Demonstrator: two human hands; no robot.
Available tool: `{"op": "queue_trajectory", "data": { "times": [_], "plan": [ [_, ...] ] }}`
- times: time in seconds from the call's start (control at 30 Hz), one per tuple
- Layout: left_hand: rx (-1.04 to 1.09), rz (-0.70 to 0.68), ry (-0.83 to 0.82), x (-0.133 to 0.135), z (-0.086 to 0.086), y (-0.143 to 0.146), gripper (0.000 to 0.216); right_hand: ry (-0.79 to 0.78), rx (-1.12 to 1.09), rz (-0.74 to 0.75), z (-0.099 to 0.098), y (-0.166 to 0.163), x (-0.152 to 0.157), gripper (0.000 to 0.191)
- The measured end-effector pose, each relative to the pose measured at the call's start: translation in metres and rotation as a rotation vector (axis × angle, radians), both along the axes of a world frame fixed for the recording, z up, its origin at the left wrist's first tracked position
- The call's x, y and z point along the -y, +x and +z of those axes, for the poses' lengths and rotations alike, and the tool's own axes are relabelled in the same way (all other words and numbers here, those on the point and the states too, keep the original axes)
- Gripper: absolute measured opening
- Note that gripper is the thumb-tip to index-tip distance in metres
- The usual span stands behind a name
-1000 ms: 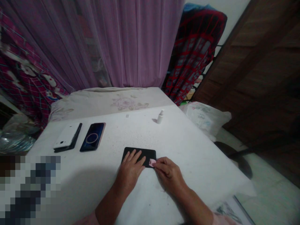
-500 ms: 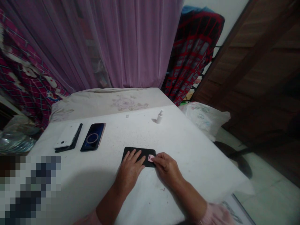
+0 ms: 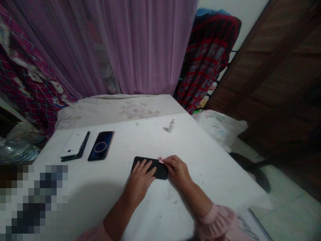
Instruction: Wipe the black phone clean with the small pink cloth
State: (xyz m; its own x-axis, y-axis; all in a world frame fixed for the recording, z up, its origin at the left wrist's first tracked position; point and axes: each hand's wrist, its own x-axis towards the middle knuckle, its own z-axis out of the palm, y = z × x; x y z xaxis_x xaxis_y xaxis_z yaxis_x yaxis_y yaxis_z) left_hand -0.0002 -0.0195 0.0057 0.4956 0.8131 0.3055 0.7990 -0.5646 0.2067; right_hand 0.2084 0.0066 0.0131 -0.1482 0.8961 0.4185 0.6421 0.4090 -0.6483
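Note:
A black phone (image 3: 160, 171) lies flat on the white-covered table, its long side running left to right. Across its left part my left hand (image 3: 142, 177) rests with fingers spread, pressing on the surface. My right hand (image 3: 178, 170) pinches a small pink cloth (image 3: 161, 160) between thumb and fingers. The cloth touches the phone's far edge, towards the right end. Part of the phone is hidden under my left hand.
Left on the table (image 3: 200, 160) are a white phone (image 3: 74, 144) on a dark one, and a dark blue phone (image 3: 100, 146) beside them. A small white spray bottle (image 3: 172, 125) stands farther back. A plastic bag (image 3: 217, 127) sits past the right edge.
My right hand has moved the pink cloth away from me, from the phone's face to its far edge. My left hand stays on the phone.

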Motion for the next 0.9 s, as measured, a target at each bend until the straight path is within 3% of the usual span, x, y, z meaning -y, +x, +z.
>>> {"op": "queue_trajectory", "data": {
  "times": [0.17, 0.27, 0.4, 0.77, 0.9],
  "plan": [
    [0.038, -0.075, -0.064, 0.002, 0.006, -0.013, 0.034, -0.06, -0.059, 0.058, 0.002, 0.013, 0.029, 0.021],
    [0.087, 0.083, -0.001, 0.007, -0.002, -0.012, 0.051, -0.085, -0.055, 0.021, 0.004, 0.017, 0.032, 0.02],
    [0.096, 0.262, 0.099, 0.012, -0.019, -0.007, 0.076, -0.081, 0.025, 0.027, 0.008, 0.015, 0.023, 0.02],
    [0.111, 0.257, 0.098, 0.01, -0.02, -0.006, 0.082, -0.06, 0.221, 0.195, 0.016, -0.047, -0.027, 0.017],
    [0.11, 0.27, 0.097, 0.01, -0.02, -0.007, 0.086, -0.069, 0.223, 0.185, 0.017, -0.032, -0.019, 0.017]
  ]
}}
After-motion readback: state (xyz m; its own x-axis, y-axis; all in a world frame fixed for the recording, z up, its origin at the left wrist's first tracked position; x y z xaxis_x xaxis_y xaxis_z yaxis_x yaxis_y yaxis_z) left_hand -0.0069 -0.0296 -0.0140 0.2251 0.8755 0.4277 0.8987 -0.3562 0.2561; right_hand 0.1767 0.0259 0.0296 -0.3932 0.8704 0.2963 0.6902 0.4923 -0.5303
